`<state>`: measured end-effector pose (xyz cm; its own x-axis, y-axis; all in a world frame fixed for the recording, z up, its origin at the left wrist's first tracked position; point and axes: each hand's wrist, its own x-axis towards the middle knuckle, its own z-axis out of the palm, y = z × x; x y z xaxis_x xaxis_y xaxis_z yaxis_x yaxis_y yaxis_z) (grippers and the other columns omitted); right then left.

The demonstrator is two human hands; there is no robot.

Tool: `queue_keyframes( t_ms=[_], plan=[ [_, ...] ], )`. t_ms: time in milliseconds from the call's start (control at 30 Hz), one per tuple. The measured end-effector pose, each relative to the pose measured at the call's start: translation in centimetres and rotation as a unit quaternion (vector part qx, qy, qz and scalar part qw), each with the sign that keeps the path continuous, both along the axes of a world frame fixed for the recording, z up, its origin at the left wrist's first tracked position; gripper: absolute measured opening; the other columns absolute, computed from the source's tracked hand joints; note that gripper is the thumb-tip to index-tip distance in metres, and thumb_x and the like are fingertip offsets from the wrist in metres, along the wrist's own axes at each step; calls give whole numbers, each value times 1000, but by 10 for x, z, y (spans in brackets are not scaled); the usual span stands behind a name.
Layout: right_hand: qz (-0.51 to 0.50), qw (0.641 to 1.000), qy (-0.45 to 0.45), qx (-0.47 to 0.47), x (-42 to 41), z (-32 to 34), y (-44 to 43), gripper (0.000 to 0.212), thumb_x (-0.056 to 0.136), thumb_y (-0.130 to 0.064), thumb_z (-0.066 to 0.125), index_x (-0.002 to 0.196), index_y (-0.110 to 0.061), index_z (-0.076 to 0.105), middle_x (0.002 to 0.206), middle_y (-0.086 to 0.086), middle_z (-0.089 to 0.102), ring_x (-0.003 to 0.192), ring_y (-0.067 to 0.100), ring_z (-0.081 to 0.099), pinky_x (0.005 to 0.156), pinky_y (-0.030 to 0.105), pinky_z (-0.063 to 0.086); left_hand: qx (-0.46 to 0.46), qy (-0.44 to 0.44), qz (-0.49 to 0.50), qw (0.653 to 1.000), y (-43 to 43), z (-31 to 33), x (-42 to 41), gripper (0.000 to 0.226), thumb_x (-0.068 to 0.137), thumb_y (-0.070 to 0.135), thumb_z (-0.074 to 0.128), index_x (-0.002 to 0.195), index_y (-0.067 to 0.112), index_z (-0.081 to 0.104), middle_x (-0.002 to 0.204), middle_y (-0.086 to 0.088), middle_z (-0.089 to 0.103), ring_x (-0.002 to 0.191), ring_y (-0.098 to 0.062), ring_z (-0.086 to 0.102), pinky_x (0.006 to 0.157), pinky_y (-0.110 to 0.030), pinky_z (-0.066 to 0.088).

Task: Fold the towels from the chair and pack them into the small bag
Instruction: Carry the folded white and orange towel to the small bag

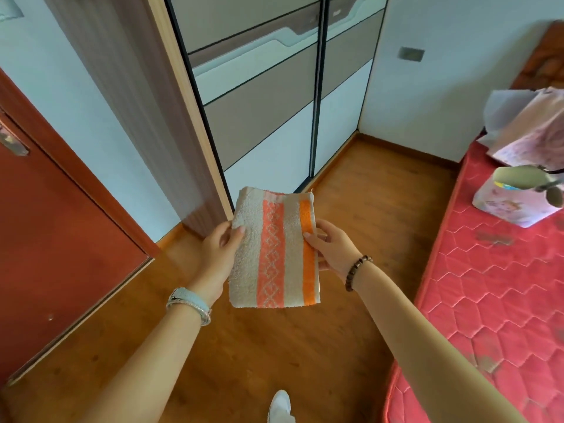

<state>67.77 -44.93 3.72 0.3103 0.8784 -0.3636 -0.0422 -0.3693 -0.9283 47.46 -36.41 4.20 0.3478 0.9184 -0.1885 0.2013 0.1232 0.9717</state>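
Note:
A folded beige towel [274,248] with a coral patterned band and an orange stripe hangs in the air in front of me, over the wooden floor. My left hand [218,248] grips its left edge, thumb on top. My right hand [331,250] grips its right edge, thumb on the orange stripe. The small pink bag [512,206] stands open on the red mattress [488,300] at the right, well apart from the towel. The chair is out of view.
A larger pink paper bag [531,129] leans behind the small one on the mattress. A sliding wardrobe [274,87] stands ahead, a red door [61,224] at the left. Wooden floor [244,346] lies below, with my white shoe [279,406] on it.

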Motion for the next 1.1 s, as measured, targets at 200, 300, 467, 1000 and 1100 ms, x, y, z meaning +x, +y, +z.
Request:
queue_keyframes(
  t_ms=[200, 300, 467, 1000, 1100],
  plan=[
    [-78, 997, -5, 12, 7, -1, 17, 29, 98, -25, 55, 127, -25, 54, 115, 4, 68, 101, 21, 69, 80, 48, 60, 16, 13, -62, 998, 49, 3, 25, 7, 99, 34, 53, 97, 36, 59, 92, 15, 62, 73, 7, 65, 62, -15, 51],
    [-115, 993, -1, 9, 19, -1, 15, 31, 98, -26, 55, 128, -24, 54, 115, 4, 69, 100, 21, 70, 81, 49, 59, 22, 17, -88, 996, 61, 0, 45, 15, 99, 37, 54, 105, 28, 64, 93, 9, 68, 83, -1, 69, 59, -15, 51],
    [-170, 985, 0, 10, 53, 0, 3, 29, 97, -25, 56, 126, -22, 54, 112, 5, 70, 100, 22, 70, 81, 50, 59, 11, 25, -149, 989, 70, -4, 93, 19, 99, 40, 54, 109, 27, 64, 104, 1, 68, 99, -17, 66, 84, -38, 58],
    [-311, 950, 15, 37, 238, -2, 5, 25, 97, -23, 56, 123, -21, 58, 112, 9, 70, 98, 24, 72, 80, 50, 60, 23, 19, -274, 961, 112, 0, 321, 43, 93, 52, 57, 129, 27, 59, 121, 4, 65, 113, -16, 62, 97, -46, 53],
    [-317, 948, 17, 34, 272, -2, 10, 26, 98, -22, 56, 123, -21, 57, 112, 9, 70, 99, 24, 71, 81, 51, 59, 21, 20, -281, 959, 118, 0, 360, 37, 96, 46, 55, 127, 26, 60, 117, 6, 65, 110, -15, 63, 95, -43, 54]
  ],
)
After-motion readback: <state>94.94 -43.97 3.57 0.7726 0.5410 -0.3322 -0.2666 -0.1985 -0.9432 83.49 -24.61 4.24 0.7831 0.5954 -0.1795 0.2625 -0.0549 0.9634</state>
